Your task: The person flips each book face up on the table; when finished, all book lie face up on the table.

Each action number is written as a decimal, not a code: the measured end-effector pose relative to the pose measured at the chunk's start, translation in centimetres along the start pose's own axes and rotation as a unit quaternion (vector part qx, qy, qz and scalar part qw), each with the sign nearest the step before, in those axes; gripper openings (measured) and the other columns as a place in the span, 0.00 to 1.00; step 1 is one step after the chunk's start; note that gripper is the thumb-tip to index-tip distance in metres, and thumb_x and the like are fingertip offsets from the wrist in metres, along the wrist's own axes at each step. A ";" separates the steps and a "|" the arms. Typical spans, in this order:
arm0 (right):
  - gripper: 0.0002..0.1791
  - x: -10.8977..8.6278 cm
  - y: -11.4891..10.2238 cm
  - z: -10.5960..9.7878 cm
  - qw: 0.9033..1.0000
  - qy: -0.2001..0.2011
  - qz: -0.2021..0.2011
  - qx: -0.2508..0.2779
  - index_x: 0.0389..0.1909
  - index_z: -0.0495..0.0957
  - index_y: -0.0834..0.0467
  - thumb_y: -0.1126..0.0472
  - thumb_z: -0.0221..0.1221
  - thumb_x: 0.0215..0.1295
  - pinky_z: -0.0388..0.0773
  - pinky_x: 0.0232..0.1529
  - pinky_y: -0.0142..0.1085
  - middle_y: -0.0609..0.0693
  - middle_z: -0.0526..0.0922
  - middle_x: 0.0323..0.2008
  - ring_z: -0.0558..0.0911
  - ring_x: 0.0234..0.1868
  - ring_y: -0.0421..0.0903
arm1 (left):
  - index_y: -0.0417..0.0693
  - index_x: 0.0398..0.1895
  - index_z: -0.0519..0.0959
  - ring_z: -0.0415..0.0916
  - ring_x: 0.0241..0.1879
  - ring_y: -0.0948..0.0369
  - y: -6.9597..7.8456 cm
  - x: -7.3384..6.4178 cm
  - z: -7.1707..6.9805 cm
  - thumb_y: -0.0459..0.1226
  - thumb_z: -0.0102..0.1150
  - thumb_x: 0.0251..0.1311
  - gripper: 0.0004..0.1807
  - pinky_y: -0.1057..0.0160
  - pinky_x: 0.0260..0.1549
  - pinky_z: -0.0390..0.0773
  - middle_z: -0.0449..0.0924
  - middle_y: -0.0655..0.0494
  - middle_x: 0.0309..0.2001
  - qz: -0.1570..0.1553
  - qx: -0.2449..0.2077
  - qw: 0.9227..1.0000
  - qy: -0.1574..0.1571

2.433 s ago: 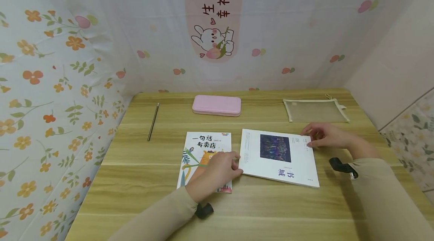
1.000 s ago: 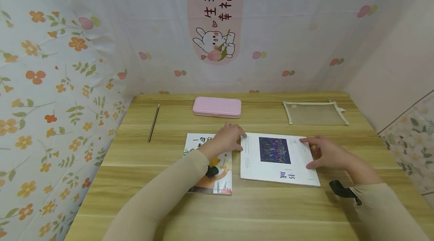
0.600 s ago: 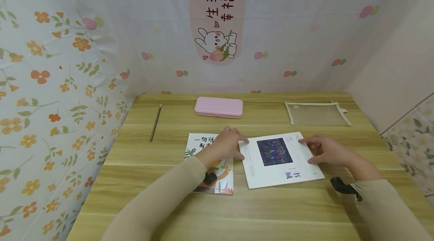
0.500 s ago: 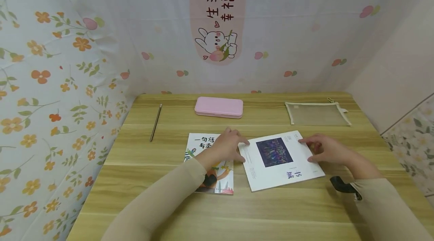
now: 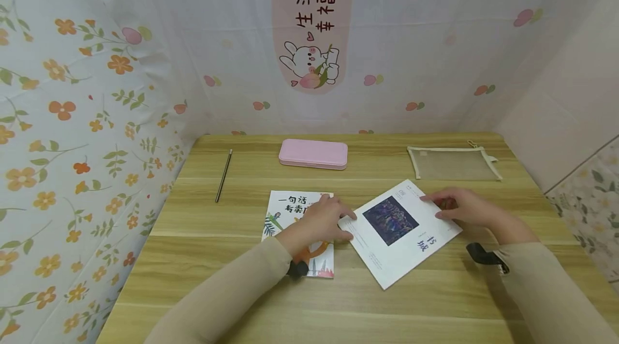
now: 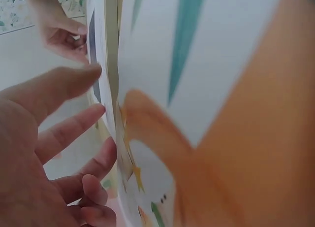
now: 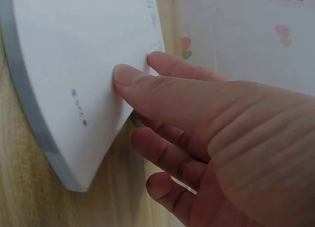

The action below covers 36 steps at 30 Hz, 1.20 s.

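Observation:
A white book [image 5: 387, 244] with a dark square picture lies turned at a slant on the table. At its left corner the fingers of my left hand [image 5: 321, 220] are spread, and the thumb and index finger touch it in the left wrist view. My right hand [image 5: 466, 209] holds the right edge; in the right wrist view the thumb [image 7: 133, 79] rests on the cover and the index fingertip is at the edge. What lies under that edge is mostly hidden. A picture book [image 5: 285, 204] with an orange figure lies under my left hand and forearm, partly covered.
A pink pencil case [image 5: 313, 153] sits at the back of the wooden table [image 5: 193, 279]. To its left lies a dark pencil [image 5: 224, 176]. At the back right is a mesh zip pouch [image 5: 454, 164]. Printed cloth [image 5: 217, 37] hangs behind the table.
The white book has turned clockwise from nearly square to a slant between my hands. My left hand has shifted from its lower left corner to the upper one. The other objects stay put.

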State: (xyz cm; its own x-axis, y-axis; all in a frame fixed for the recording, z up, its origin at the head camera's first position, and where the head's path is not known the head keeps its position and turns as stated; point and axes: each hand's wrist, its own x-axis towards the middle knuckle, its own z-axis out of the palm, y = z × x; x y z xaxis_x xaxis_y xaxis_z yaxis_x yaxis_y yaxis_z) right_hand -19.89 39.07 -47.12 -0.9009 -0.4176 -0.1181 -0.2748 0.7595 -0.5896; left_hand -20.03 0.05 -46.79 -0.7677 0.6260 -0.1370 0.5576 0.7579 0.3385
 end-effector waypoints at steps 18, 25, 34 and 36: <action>0.40 -0.4 0.1 -0.5 0.999 -0.010 -0.031 0.009 0.63 0.80 0.62 0.57 0.81 0.46 0.76 0.42 0.34 0.53 0.83 0.49 0.74 0.40 0.45 | 0.68 0.58 0.84 0.74 0.46 0.62 0.2 -0.5 0.0 0.46 0.73 0.59 0.23 0.68 0.35 0.73 0.82 0.66 0.42 0.001 -0.029 1.000 -0.007; 0.39 -1.7 0.3 -0.6 0.999 -0.022 -0.043 -0.004 0.60 0.82 0.59 0.58 0.82 0.42 0.73 0.42 0.34 0.53 0.83 0.51 0.72 0.40 0.42 | 0.67 0.58 0.84 0.74 0.42 0.65 -0.2 0.0 -0.1 0.41 0.72 0.60 0.22 0.69 0.34 0.73 0.84 0.67 0.42 -0.007 -0.056 0.998 -0.025; 0.29 -1.3 0.6 -0.5 0.999 -0.002 -0.042 -0.010 0.56 0.85 0.56 0.62 0.79 0.49 0.78 0.41 0.33 0.50 0.83 0.47 0.76 0.40 0.40 | 0.65 0.58 0.85 0.72 0.33 0.69 0.5 -0.8 0.1 0.41 0.76 0.56 0.25 0.71 0.32 0.71 0.81 0.67 0.34 0.003 -0.084 0.995 -0.048; 0.28 -1.0 0.5 -0.5 0.999 -0.001 -0.042 -0.013 0.56 0.85 0.56 0.62 0.78 0.52 0.79 0.43 0.33 0.50 0.84 0.48 0.77 0.42 0.41 | 0.63 0.58 0.85 0.71 0.32 0.69 0.7 -1.1 0.2 0.41 0.77 0.54 0.25 0.71 0.32 0.71 0.81 0.67 0.33 0.003 -0.093 0.994 -0.049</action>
State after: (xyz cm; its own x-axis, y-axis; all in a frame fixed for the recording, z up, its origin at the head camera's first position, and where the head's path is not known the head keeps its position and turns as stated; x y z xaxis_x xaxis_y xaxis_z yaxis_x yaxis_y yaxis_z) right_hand -19.28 40.09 -46.91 -0.8740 -0.4808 -0.0704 -0.3577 0.7347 -0.5764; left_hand -18.72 -0.10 -46.59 -0.7245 0.6526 -0.2218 0.4875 0.7127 0.5044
